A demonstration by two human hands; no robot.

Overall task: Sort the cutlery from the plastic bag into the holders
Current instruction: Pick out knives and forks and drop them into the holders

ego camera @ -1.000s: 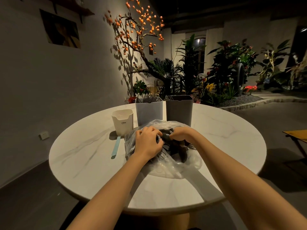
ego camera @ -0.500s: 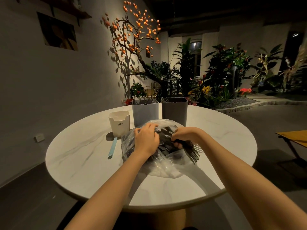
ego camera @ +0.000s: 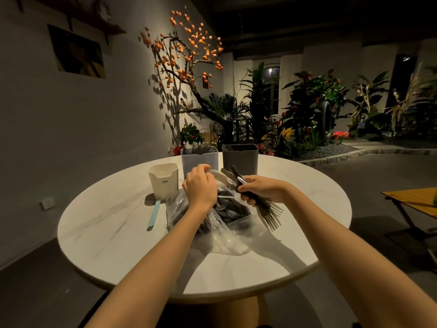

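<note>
Head view: we've got the clear crumpled plastic bag (ego camera: pixel 214 229) lying mid-table, still holding a dark heap of cutlery, and we place everything else relative to it. A sec ago both hands were down in the bag's mouth; now the right hand (ego camera: pixel 262 190) has come up just above its right edge w/ a bunch of dark-handled metal forks (ego camera: pixel 267 213) clenched in the fist, tines fanning down toward us, handle ends poking up toward the holders. The left hand (ego camera: pixel 201 188) sits over the bag's far-left side, fingers curled round what looks like a pale handle (ego camera: pixel 218 175); we can't tell what piece it is.

So a batch of forks is out and sorted in the hand; next, we judge, they go into a holder.

Just behind the bag stand the light grey-blue square plastic holder (ego camera: pixel 199 159), already showing fork tines above its rim, and the dark grey square plastic holder (ego camera: pixel 240 158) to its right, w/ a few dim pieces inside. Behind-left of the bag is the small cream plastic holder (ego camera: pixel 163 183), contents not visible. A pale blue flat strip (ego camera: pixel 153 214) lies left of the bag on the round white marbled table (ego camera: pixel 106 233).

Hard to read: bag contents are a dark tangle in low light, and the left fingers' undersides are hidden.
</note>
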